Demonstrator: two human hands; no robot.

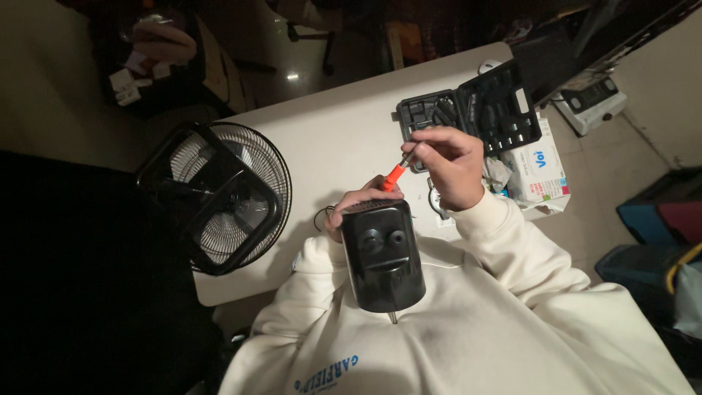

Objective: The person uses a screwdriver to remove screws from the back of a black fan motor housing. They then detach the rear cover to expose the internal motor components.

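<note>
The left hand is wrapped around the far end of a black fan motor housing, which is held up off the white table and close against the person's cream sweatshirt; only the knuckles and fingertips show above the housing's ribbed top edge. A short metal shaft sticks out of the housing's near end, toward the chest. The right hand is closed on a small screwdriver with an orange handle, pinched between thumb and fingers, its orange end slanting down to the top edge of the housing, just beside the left fingers. Whether the tip touches the housing cannot be told. On the table to the left lies a black fan cage with its frame, well apart from both hands. Beyond the right hand an open black tool case sits near the table's far edge, with a white box just beside it.
</note>
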